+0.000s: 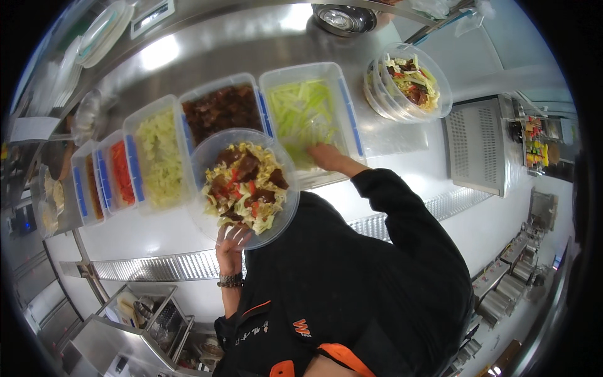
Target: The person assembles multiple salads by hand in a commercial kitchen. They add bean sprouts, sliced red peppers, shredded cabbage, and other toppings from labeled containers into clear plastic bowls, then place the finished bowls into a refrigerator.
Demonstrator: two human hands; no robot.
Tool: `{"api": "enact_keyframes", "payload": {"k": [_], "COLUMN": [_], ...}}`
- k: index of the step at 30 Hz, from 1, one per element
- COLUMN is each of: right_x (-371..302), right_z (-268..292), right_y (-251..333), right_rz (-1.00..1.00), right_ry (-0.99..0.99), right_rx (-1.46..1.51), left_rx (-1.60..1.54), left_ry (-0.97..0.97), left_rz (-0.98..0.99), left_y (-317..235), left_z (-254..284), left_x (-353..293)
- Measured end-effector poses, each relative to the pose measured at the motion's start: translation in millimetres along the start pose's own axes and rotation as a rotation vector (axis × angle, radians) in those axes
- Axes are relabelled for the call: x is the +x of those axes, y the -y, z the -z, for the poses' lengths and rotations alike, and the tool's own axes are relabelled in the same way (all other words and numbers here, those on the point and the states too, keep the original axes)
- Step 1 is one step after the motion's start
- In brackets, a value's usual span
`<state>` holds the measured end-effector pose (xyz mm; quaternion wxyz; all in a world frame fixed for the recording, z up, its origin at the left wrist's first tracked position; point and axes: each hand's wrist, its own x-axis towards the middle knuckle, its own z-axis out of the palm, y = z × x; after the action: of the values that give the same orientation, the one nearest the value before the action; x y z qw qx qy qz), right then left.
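My left hand point(233, 240) holds a clear round plastic bowl point(284, 217) from beneath its near side, fingers spread under the rim. Inside the bowl lie bean sprouts, dark wood ear fungus, red pepper strips and pale cabbage pieces point(246, 185). To the right, my right hand point(325, 157) reaches into a clear bin of light green vegetable strips point(301, 107). Its fingers are bent down among the strips, and the fingertips are hidden. Beside that bin, partly covered by the bowl, stands a bin of dark wood ear fungus point(223, 110).
Farther left stand bins of chopped cabbage point(160, 157), red pepper strips point(122, 173) and something brown point(95, 188). Stacked clear bowls point(408, 81), the top one filled with mixed vegetables, sit at the right. A metal bowl point(344, 19) is at the back; plates point(103, 34) stand far left.
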<state>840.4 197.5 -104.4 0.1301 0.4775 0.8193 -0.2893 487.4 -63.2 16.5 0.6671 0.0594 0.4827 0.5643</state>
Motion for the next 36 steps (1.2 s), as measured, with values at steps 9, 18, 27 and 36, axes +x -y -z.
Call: {"api": "enact_keyframes", "payload": {"k": [9, 18, 27, 36], "right_x": [-42, -59, -94, -14], "right_z": [85, 118, 196, 143], "right_y": [-7, 10, 142, 83], "right_rz": [0.014, -0.176, 0.023, -0.198], "right_ry": [-0.330, -0.409, -0.347, -0.430], "right_rx": [0.512, 0.548, 1.060, 0.576], "left_rx": [0.052, 0.089, 0.135, 0.172], "left_ry": [0.009, 0.063, 0.114, 0.088], "left_rz": [0.026, 0.109, 0.146, 0.092], "left_y": [-17, -42, -57, -53], "left_z": [-12, -8, -3, 5], "left_x": [13, 38, 40, 38]}}
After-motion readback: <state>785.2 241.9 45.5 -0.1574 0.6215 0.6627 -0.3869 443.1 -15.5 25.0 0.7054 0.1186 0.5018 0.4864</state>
